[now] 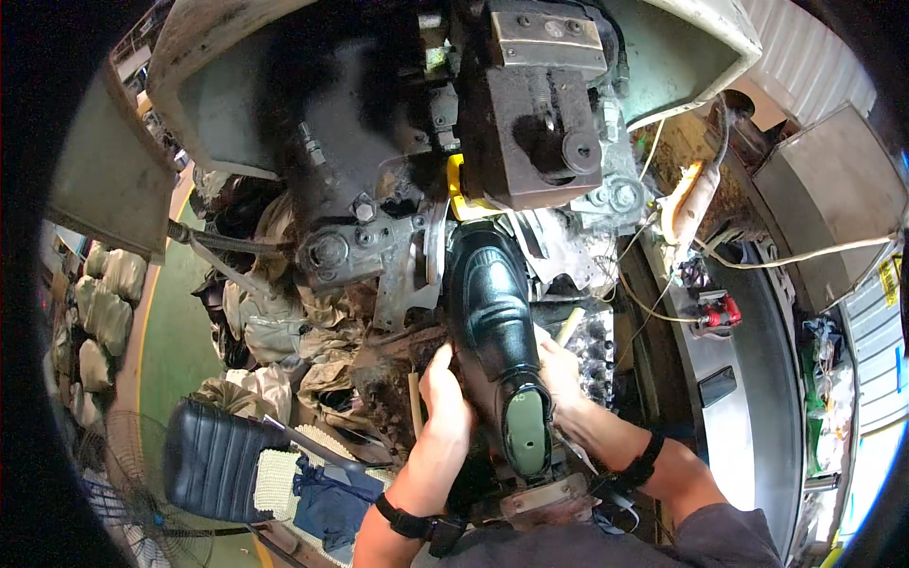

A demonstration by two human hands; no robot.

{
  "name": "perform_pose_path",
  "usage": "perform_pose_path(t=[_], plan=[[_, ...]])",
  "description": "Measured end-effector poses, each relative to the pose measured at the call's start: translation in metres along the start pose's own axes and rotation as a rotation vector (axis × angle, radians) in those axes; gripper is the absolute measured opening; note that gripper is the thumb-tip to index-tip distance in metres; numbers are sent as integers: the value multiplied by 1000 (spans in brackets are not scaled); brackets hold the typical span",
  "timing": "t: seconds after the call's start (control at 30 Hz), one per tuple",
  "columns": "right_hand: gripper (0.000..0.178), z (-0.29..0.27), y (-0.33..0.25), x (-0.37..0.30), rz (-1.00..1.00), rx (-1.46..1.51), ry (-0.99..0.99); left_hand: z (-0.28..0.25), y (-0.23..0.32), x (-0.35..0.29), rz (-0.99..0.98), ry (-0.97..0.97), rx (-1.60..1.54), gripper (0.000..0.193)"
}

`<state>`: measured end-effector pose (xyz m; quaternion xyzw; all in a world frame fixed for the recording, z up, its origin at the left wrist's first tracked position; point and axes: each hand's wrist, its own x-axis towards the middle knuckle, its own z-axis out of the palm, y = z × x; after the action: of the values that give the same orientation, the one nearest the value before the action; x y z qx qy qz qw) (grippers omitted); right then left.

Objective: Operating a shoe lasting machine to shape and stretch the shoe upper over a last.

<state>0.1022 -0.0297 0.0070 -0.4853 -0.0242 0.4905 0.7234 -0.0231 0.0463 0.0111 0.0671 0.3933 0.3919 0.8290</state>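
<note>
A glossy black leather shoe upper [490,298] is stretched over a green last [526,431]. Its toe points away from me, up against the machine's jaws, and the green top of the last shows at the heel end. My left hand [443,398] grips the shoe's left side near the heel, thumb up, with the other fingers mostly hidden. On the opposite side my right hand [559,374] closes round it, its fingertips out of sight. Metal wiper plates [544,248] and a yellow part [464,189] sit right by the toe.
The dark machine head [530,123] overhangs the toe. A black padded chair [222,459] stands at left by a wire fan guard [142,483]. Grey cloth bundles [265,327] lie behind it. At right are a metal bench [724,421], a red tool [721,312] and loose cables [795,257].
</note>
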Motion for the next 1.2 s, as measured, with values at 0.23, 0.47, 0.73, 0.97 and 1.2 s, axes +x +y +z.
perform_pose_path(t=[0.23, 0.47, 0.73, 0.97, 1.2], plan=[[33, -10, -13, 4, 25, -11, -110, 17, -5, -5, 4, 77, -5, 30], [34, 4, -20, -3, 48, -21, 6, 6, -8, 4, 53, 33, -13, 27], [37, -16, -8, 24, -75, -181, 1, 20, -16, 7, 281, 144, 33, 27], [37, -5, -8, 21, -67, -85, 7, 6, -17, 22, 248, 131, 48, 27], [40, -14, 0, 33, -85, -65, -20, 7, -24, 27, 362, 227, 181, 32]])
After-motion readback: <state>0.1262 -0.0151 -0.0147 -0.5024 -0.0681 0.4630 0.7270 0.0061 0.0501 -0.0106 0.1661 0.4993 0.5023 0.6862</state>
